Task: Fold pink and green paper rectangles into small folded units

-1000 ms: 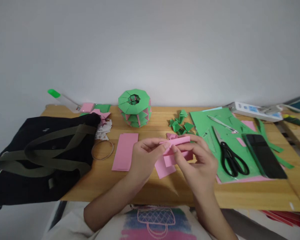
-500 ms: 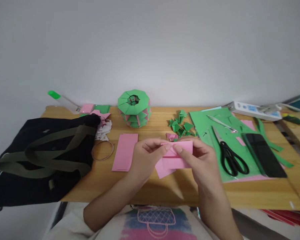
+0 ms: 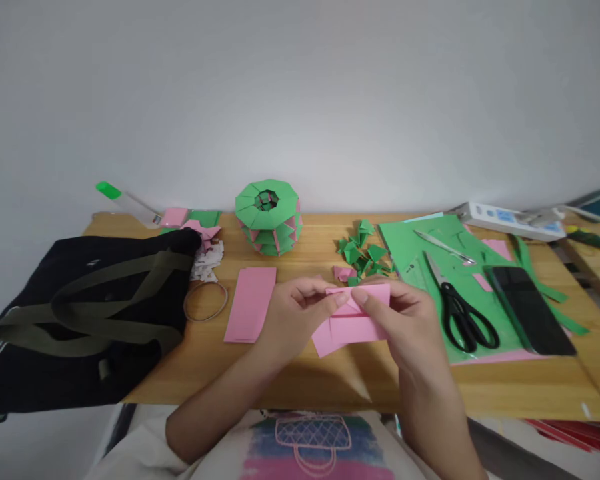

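A partly folded pink paper is pinched between both hands above the table. My left hand grips its left side, the thumb on a folded flap. On the right side, my right hand presses its thumb on the upper fold. Another pink sheet shows beneath the held paper, partly hidden by it. Beyond the hands lie several folded green pieces and a folded pink piece. To the left of my left hand is a stack of pink paper strips.
A green and pink paper model stands at the back. Left are a black bag and a ring. Right are green sheets, scissors, a phone and a power strip.
Both hands and the held pink paper have shifted slightly to the right and a little down. The grip on the paper looks the same.
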A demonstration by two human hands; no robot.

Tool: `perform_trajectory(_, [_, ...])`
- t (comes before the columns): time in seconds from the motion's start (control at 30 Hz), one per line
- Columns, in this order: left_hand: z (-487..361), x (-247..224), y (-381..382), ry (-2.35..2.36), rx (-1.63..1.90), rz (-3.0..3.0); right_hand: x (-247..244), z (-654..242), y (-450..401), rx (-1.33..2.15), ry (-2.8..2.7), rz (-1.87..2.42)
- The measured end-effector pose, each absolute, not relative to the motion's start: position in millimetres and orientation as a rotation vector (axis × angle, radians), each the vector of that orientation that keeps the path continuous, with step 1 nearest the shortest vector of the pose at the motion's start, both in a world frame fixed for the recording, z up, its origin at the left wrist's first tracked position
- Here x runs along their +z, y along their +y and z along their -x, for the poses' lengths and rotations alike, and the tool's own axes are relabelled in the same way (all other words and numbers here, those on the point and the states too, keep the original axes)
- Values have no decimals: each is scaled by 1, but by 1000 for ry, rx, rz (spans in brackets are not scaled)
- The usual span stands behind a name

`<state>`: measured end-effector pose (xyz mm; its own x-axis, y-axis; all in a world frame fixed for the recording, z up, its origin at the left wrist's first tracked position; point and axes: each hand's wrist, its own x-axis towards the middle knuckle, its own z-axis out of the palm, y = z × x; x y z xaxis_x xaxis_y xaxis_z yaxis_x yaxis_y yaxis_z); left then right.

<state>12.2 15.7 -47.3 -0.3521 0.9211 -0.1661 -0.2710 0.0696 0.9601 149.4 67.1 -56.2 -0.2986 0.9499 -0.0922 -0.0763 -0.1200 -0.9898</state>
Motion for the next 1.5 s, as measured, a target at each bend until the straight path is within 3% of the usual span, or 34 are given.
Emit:
perform_trajectory(0.67, [-7,-59,13,1517,1480,-818,-59,-149,68,1561,-1334,1014])
perform_trajectory(0.9, [-6,-58,13,1273,1451,-727,-59,-149,68,1591,-1230,1044])
perform_trajectory(1.23, [-2,-48,17,1566,1447,-1026,-60,-148,72,1530,-1392,1041])
perform_trajectory(1.5, [7,-39,17,1711,1127,-1617,-45,-149,84,1354,-1925,879])
